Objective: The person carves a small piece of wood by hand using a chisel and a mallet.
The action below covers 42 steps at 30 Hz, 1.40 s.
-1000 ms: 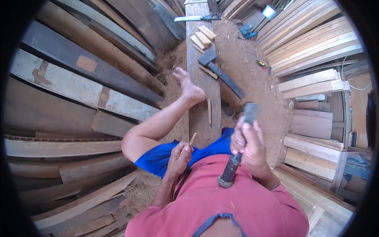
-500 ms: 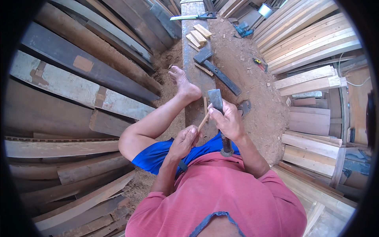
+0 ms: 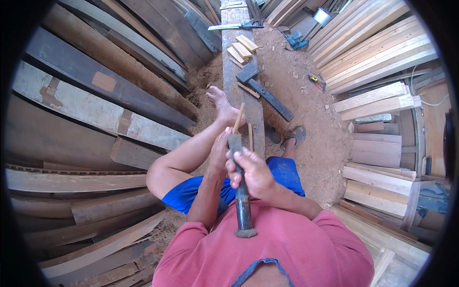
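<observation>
Lower middle: right hand shut round hammer, dropped from high up a second ago. Hammer head now at stick, held upright by left hand. Means a hit landing. Farther up: beam, axe.

Right hand gripping hammer, left hand holding thin wooden stick

— Bright daylight everywhere, strongest on the pale stacked planks at upper right.
— Shadows?
— Soft, short ones on the reddish sawdust floor. Dark weathered boards at left stay dimmer. Focus is sharp; straight edges bow near the black rim.
</observation>
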Each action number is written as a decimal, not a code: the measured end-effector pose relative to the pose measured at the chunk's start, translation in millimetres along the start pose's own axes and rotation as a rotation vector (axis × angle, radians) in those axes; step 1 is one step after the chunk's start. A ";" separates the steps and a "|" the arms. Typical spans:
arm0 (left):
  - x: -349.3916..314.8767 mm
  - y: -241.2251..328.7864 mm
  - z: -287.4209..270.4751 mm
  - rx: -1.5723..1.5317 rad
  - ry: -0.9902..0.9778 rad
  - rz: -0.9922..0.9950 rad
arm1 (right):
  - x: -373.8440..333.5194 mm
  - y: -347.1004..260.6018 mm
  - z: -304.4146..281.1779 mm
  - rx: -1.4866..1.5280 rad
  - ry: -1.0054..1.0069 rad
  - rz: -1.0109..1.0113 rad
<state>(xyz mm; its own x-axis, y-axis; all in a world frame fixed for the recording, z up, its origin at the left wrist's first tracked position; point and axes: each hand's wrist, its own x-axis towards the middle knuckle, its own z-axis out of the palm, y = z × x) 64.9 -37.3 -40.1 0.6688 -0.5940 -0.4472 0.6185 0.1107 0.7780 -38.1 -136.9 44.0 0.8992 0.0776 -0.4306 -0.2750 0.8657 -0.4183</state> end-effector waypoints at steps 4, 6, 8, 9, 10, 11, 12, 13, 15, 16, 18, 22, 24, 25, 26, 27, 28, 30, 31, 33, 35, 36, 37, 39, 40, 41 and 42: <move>-12.5 11.3 6.8 0.445 0.019 0.239 | -11.1 4.8 5.8 -0.037 -0.063 0.012; -28.1 25.7 18.0 0.560 0.062 0.282 | -14.5 2.2 8.5 -0.066 -0.067 0.019; -39.2 31.2 22.5 0.536 0.092 0.248 | -17.5 -1.0 13.5 -0.136 -0.075 -0.002; -41.8 30.7 23.1 0.538 0.084 0.245 | -20.0 -3.2 16.5 -0.138 -0.077 -0.001; -46.5 29.8 23.1 0.542 0.077 0.242 | -23.5 -4.5 19.7 -0.151 -0.050 -0.032; -49.9 25.7 26.2 0.600 0.036 0.317 | -25.8 -6.7 19.0 -0.164 -0.016 -0.068; -64.6 16.2 24.7 0.648 -0.033 0.297 | -29.4 -10.3 12.5 -0.181 0.034 -0.187; -81.7 7.4 22.5 0.695 -0.094 0.281 | -41.8 -27.0 17.1 -0.130 -0.012 -0.319; -112.1 -18.1 17.8 0.534 -0.136 0.142 | -60.9 -40.6 15.6 -0.130 -0.068 -0.413; -112.8 -25.6 14.6 0.395 0.005 0.018 | -63.1 -42.4 8.5 -0.168 -0.029 -0.375; -111.9 -36.2 3.5 0.190 0.110 -0.005 | -56.0 -29.9 2.7 -0.149 0.050 -0.306; -65.9 -7.3 17.3 -0.038 0.086 0.170 | -34.7 -7.1 -12.4 -0.054 -0.037 -0.074; -50.1 5.1 22.2 -0.071 0.063 0.234 | -22.7 -10.8 -10.2 -0.040 -0.071 -0.058; -44.4 8.8 24.7 -0.139 0.051 0.186 | -17.1 -13.9 -10.0 -0.050 -0.047 -0.113; -39.5 12.3 26.4 -0.206 0.038 0.137 | -13.4 -16.5 -9.1 -0.058 -0.022 -0.170; -34.8 14.9 25.8 -0.203 0.033 0.140 | -11.3 -18.0 -7.3 -0.059 -0.024 -0.176; -30.6 14.7 24.9 -0.203 0.023 0.110 | -10.1 -18.0 -6.1 0.020 -0.035 -0.127; -23.0 15.6 25.0 -0.169 0.053 0.069 | -10.7 -12.2 1.3 0.032 -0.031 -0.073; -19.7 15.5 25.2 -0.172 0.051 0.067 | -12.1 -5.0 3.6 0.041 -0.022 -0.016; -15.2 17.7 24.4 0.063 0.020 0.183 | -18.5 7.0 8.5 0.020 -0.056 0.063; -24.8 24.7 26.5 0.141 0.012 0.178 | -23.2 10.5 9.7 0.032 -0.064 0.040; -28.1 23.0 24.9 0.226 0.029 0.237 | -25.0 10.2 9.5 -0.001 -0.073 0.031; -32.2 22.1 24.8 0.308 0.047 0.295 | -26.9 10.0 9.6 -0.037 -0.080 0.024; -40.6 22.6 25.6 0.368 0.074 0.320 | -29.4 9.0 12.2 -0.056 -0.076 0.019; -44.8 25.3 26.9 0.433 0.101 0.349 | -29.9 8.7 13.6 -0.075 -0.078 0.011; -47.3 27.0 28.6 0.433 0.105 0.348 | -30.0 8.8 14.2 -0.074 -0.079 0.014; -49.0 28.1 30.8 0.441 0.118 0.377 | -30.1 8.7 14.5 -0.073 -0.082 0.014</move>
<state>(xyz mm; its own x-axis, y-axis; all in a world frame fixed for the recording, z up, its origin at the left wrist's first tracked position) 36.9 -29.6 17.2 0.8661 -0.4826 -0.1303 0.1162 -0.0592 0.9915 -62.6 -124.5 64.9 0.9190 0.1323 -0.3714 -0.3093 0.8261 -0.4711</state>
